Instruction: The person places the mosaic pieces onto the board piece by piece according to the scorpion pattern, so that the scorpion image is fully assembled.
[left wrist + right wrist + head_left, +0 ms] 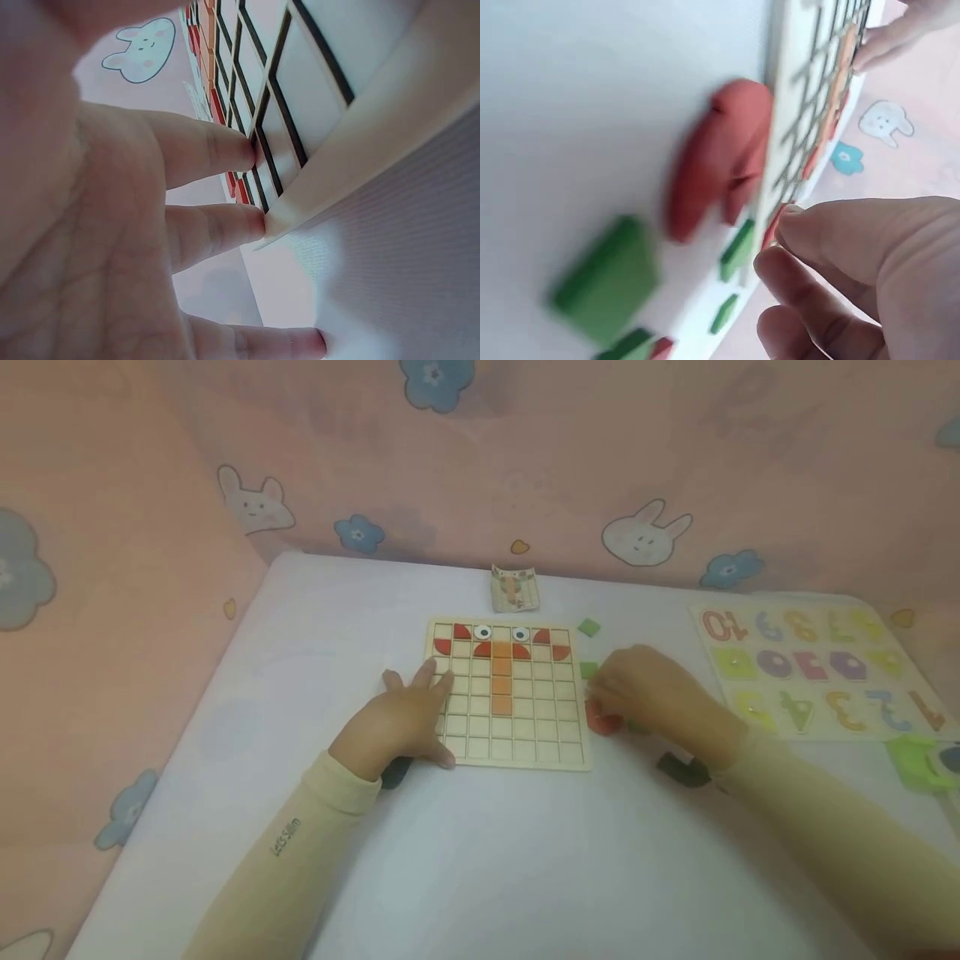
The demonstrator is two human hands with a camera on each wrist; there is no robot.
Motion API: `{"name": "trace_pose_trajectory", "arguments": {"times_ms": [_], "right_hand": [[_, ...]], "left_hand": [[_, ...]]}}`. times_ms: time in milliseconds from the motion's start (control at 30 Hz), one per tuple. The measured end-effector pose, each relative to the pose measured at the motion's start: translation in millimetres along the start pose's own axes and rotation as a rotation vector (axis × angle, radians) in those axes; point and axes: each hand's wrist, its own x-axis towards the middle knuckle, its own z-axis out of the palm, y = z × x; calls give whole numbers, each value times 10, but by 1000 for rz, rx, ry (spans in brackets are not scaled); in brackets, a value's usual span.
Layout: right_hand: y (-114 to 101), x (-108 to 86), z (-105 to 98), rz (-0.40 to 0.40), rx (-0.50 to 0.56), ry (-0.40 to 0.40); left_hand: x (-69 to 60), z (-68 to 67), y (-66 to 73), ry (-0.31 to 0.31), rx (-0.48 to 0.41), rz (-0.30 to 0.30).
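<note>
Two hands at work in the head view. Your left hand (397, 720), fingers spread, lay on the left edge of the wooden grid board (537, 731), gripping nothing. On the board sat an orange column of squares (502, 687), red pieces near the top and two eye pieces (482, 632). Your right hand (637, 689) was just beside the right edge, fingers bent, over loose red pieces (603, 720). Green squares (589, 627) lay near that edge. Beyond the board: a small patterned card (515, 592). Well to the right: a number board (821, 686).

Left wrist view: two of your straight fingertips touched the grid board's edge; another finger extended below them.

Right wrist view: your thumb and forefinger nearly met. Red showed between them, but you couldn't tell whether they pinched a piece or the red was behind. Blurred red and green pieces lay alongside the board.
</note>
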Motion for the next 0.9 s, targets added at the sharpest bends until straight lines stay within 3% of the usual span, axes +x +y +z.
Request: {"name": "trace_pose_trajectory", "arguments": {"times_ms": [100,267,400,900], "right_hand": [[44,-120,67,-48,-70,21],[108,-219,126,-52,33,58],[147,-251,137,-63,51,86],[235,-147,94,-193,10,106]], "left_hand": [[1,-1,-5,-2,-12,-6],[-5,-4,-10,-2,-14,-7],[-5,3,-4,-1,-4,6],[7,10,-4,7,7,9]]}}
